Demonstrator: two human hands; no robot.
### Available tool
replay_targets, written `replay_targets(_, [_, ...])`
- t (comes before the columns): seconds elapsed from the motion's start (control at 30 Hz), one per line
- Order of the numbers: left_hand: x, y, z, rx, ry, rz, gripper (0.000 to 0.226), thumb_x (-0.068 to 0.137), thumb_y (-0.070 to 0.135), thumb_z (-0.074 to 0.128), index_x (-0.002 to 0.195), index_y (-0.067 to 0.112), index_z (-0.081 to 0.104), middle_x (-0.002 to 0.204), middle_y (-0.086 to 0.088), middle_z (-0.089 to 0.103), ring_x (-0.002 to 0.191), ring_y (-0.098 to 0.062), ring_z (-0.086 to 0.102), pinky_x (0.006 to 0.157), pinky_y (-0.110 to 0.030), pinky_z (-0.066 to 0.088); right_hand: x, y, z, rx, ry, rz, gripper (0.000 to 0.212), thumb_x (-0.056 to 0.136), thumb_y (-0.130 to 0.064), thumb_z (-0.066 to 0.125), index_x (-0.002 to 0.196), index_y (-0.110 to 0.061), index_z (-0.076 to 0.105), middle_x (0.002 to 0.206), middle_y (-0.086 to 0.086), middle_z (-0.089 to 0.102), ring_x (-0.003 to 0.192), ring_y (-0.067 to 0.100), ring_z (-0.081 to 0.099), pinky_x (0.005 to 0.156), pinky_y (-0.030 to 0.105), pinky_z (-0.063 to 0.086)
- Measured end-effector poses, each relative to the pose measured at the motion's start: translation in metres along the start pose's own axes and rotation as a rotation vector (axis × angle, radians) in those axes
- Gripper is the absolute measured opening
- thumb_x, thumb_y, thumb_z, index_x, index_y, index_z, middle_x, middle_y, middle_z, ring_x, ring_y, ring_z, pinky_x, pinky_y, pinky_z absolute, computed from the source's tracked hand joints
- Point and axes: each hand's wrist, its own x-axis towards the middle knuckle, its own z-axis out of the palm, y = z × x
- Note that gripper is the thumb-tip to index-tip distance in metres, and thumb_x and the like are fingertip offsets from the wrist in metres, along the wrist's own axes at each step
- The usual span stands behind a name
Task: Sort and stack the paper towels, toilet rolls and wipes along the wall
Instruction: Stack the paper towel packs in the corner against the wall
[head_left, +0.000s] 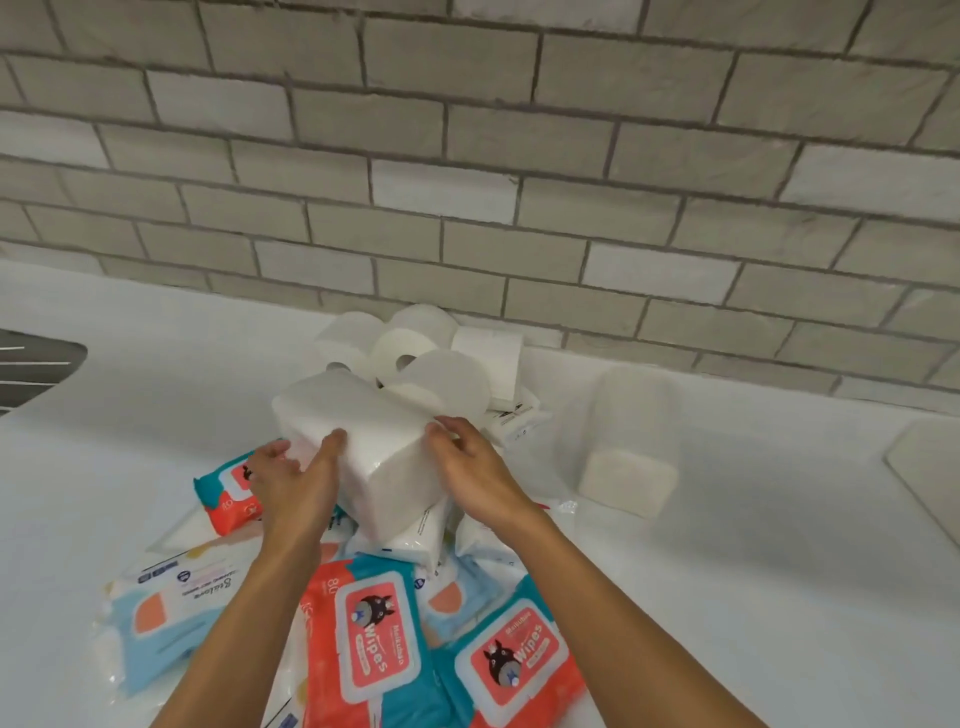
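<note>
Toilet rolls (410, 353) behind paper towel pack (363, 436), wipes packs (371, 654) in front of it; left hand (291, 483), right hand (470, 467) clasp its sides, fingers partly curled.

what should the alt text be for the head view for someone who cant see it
A left hand and right hand grip a white pack of paper towels over a white counter. Toilet rolls sit behind it by a grey brick wall; orange and teal wipes packs lie in front.
</note>
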Motion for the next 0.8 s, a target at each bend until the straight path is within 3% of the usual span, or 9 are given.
replay_targets(0.17, [0.003,0.002,0.002,-0.032,-0.087,-0.131,0.084,0.076,0.055,0.072,0.139,0.031,0.024,0.125,-0.005,0.053,0.111,-0.035,0.058,0.095,-0.056,0.050,0.012,-0.004,0.004,0.054,0.002,0.057,0.047,0.093,-0.060,0.039,0.128,-0.030,0.050,0.126,-0.006,0.056,0.116,0.016,0.053,0.105,0.042,0.044])
replay_targets(0.33, [-0.005,0.005,0.002,-0.131,-0.076,-0.108,0.085,0.074,0.046,0.079,0.138,0.032,0.025,0.117,-0.005,0.059,0.097,-0.031,0.063,0.085,-0.055,0.055,0.005,-0.007,0.014,-0.020,0.012,-0.024,0.036,0.088,-0.056,0.056,0.113,-0.032,0.048,0.108,-0.009,0.058,0.095,0.009,0.061,0.083,0.030,0.055])
replay_targets(0.43, [-0.017,0.006,-0.004,-0.252,-0.052,-0.043,0.087,0.074,0.030,0.083,0.140,0.040,0.026,0.120,-0.001,0.057,0.094,-0.026,0.063,0.070,-0.042,0.056,-0.004,-0.005,0.013,0.049,-0.025,-0.055,0.028,0.089,-0.051,0.059,0.104,-0.032,0.045,0.104,-0.011,0.059,0.092,0.007,0.063,0.074,0.024,0.057])
replay_targets(0.57, [-0.031,0.015,-0.020,-0.371,-0.082,0.073,0.099,0.067,0.018,0.087,0.139,0.051,0.027,0.136,0.000,0.053,0.100,-0.023,0.064,0.072,-0.040,0.056,-0.020,-0.002,0.008,0.184,-0.056,-0.027,0.027,0.088,-0.049,0.061,0.100,-0.029,0.047,0.109,-0.005,0.065,0.096,0.012,0.066,0.079,0.032,0.061])
replay_targets(0.7, [-0.051,0.032,-0.036,-0.426,-0.213,0.156,0.114,0.056,0.008,0.085,0.142,0.054,0.026,0.135,0.004,0.053,0.102,-0.021,0.066,0.069,-0.039,0.056,-0.031,-0.002,0.002,0.373,-0.087,-0.004,0.027,0.089,-0.047,0.060,0.103,-0.026,0.049,0.108,0.000,0.067,0.099,0.020,0.067,0.085,0.039,0.059])
replay_targets(0.8, [-0.062,0.035,-0.034,-0.361,-0.359,0.192,0.129,0.038,0.012,0.095,0.139,0.058,0.030,0.133,0.006,0.055,0.107,-0.019,0.065,0.073,-0.044,0.057,-0.037,-0.008,-0.008,0.520,-0.084,0.031,0.049,0.075,-0.052,0.067,0.113,-0.032,0.042,0.110,0.006,0.067,0.100,0.024,0.068,0.089,0.046,0.057])
